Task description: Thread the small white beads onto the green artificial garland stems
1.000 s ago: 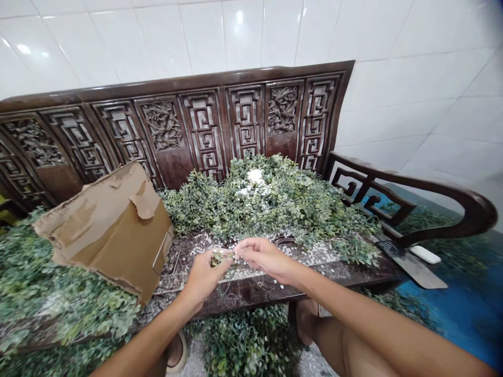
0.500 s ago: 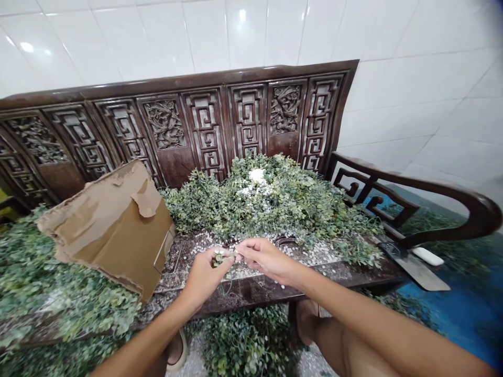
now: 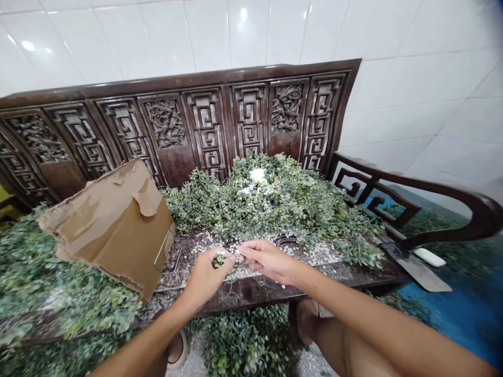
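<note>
Left hand (image 3: 210, 264) was nearly closed, its thumb and fingers pinching a small green sprig (image 3: 220, 259) over the front of the dark wooden surface (image 3: 245, 294). Right hand (image 3: 265, 256) met it there, fingertips drawn together, apparently on a tiny white piece (image 3: 237, 252) at the sprig's end; the exact contact was too small to make out. Little had just changed: the sprig seemed slightly turned in the left grip, which suggested fine fiddling with the same stem. Against the frame 1 second earlier, the whole view had shifted a touch, while the 2 hands kept almost the same pose. White discs (image 3: 318, 253), the leafy pile (image 3: 220, 207) and the torn cardboard (image 3: 118, 241) stayed put around them.
</note>
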Tool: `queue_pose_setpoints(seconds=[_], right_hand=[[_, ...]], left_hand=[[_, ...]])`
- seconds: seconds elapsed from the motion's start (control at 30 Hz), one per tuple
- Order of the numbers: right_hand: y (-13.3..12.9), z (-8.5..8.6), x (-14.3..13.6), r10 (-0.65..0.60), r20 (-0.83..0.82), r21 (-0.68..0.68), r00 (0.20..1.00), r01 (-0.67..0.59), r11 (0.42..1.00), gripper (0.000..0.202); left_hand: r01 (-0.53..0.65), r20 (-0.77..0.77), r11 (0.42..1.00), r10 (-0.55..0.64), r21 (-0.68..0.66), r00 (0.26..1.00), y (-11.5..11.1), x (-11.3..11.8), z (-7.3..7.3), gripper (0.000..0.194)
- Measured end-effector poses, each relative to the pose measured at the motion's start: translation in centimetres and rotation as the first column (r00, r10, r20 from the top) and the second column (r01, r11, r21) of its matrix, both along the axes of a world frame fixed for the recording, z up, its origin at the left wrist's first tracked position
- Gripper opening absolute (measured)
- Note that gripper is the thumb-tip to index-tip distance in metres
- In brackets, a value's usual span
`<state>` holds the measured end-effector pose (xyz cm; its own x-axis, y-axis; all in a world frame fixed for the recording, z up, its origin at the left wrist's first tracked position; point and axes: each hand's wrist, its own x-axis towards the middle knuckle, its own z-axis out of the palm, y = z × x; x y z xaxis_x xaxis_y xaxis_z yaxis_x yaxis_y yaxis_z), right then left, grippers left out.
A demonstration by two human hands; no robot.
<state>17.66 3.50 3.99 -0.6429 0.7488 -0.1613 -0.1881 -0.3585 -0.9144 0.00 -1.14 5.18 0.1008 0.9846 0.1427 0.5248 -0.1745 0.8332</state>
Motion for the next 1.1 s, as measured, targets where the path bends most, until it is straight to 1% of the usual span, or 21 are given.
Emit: queue_pose_setpoints(seconds=[0.2,0.43,0.53,0.73,0.97,1.1], right_hand=[[0.1,0.0,0.1,0.024,0.017,-0.022,1.000,-0.023,0.999,0.038],[0.2,-0.3,0.2,0.029,0.045,0.006,0.999,-0.029,1.000,0.036],[0.2,-0.2,0.2,0.038,0.048,0.025,0.998,-0.039,0.999,0.035],[0.4,0.1,0.3,0.043,0.079,0.067,0.996,-0.048,0.997,0.035],[0.7,-0.2,0.8,0.094,0.093,0.044,0.991,-0.098,0.994,0.034],[0.6,0.0,1.0,0.120,0.090,0.023,0.989,-0.122,0.992,0.033]], left_hand=[[-0.018,0.000,1.000,0.018,0.004,1.000,0.0,0.2,0.1,0.021],[-0.045,0.028,0.998,0.046,-0.034,0.999,-0.1,0.5,0.0,0.019],[-0.063,0.046,0.997,0.066,-0.052,0.997,-0.3,0.6,-0.1,0.019],[-0.056,0.079,0.993,0.064,-0.101,0.995,-0.4,0.8,0.0,0.018],[0.000,0.040,0.996,0.004,-0.089,0.999,-0.7,1.1,0.6,0.021],[0.016,0.012,0.998,-0.015,-0.058,1.000,-0.9,1.2,0.5,0.022]])
